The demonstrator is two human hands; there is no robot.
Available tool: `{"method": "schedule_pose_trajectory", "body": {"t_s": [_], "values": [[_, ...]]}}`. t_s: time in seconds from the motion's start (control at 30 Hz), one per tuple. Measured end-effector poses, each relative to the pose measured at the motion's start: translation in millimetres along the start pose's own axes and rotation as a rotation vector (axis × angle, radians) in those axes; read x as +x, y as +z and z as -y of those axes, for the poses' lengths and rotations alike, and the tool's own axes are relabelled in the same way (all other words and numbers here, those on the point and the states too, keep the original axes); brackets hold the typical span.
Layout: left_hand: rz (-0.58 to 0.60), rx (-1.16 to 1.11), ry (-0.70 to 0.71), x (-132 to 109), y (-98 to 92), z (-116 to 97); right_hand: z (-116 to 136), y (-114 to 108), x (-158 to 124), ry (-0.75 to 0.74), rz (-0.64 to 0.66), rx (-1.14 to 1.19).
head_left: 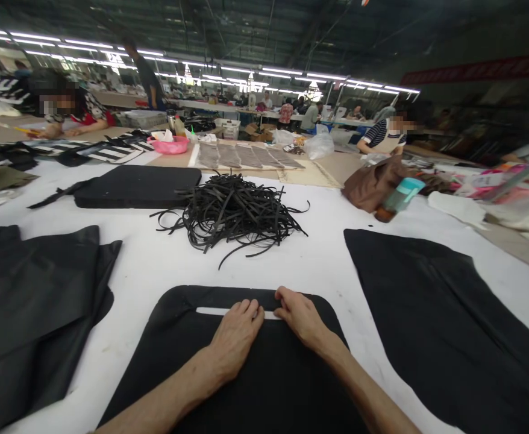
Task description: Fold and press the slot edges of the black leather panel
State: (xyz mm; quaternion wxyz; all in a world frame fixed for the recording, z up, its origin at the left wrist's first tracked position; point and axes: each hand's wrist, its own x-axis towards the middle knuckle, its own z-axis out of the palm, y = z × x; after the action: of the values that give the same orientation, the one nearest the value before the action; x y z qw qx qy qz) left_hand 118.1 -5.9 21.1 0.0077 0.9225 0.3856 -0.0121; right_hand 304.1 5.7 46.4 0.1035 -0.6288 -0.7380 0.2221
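Observation:
A black fabric panel [192, 355] with rounded corners and a narrow slot cut near its far edge lies on the white table [319, 265] right in front of me. My left hand [236, 334] lies flat on the panel, fingers stretched out to the slot's edge. My right hand [299, 313] rests beside it at the slot's right end, fingers curled and pressed together on the fabric there. A heap of thin black strips [232, 211] lies beyond the panel.
Black fabric pieces lie at the left [34, 301] and right [445, 307]. A flat black stack [138, 185] sits at the back left, a brown bag [373, 184] and a teal-capped bottle [397, 199] at the back right. Other people work at far tables.

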Motion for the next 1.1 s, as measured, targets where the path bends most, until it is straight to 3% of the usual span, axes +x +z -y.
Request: {"method": "schedule_pose_trajectory", "body": {"t_s": [0.2,0.37,0.67,0.83,1.1], "values": [[-0.038,0.023,0.003,3,6.6,-5,-23,-3,-15,-0.127,-0.071,-0.096],[-0.078,0.033,0.037,6,13.8,-8,-26,-4,-21,-0.154,-0.088,-0.215],[-0.03,0.147,0.089,8,-5.1,-18,-23,-10,-12,0.039,0.009,-0.17],[-0.039,0.184,0.029,15,-5.2,-27,-18,-14,1,0.157,0.066,-0.195],[0.064,0.172,-0.089,28,-14.4,-45,-12,-18,7,0.256,0.095,-0.198]]}}
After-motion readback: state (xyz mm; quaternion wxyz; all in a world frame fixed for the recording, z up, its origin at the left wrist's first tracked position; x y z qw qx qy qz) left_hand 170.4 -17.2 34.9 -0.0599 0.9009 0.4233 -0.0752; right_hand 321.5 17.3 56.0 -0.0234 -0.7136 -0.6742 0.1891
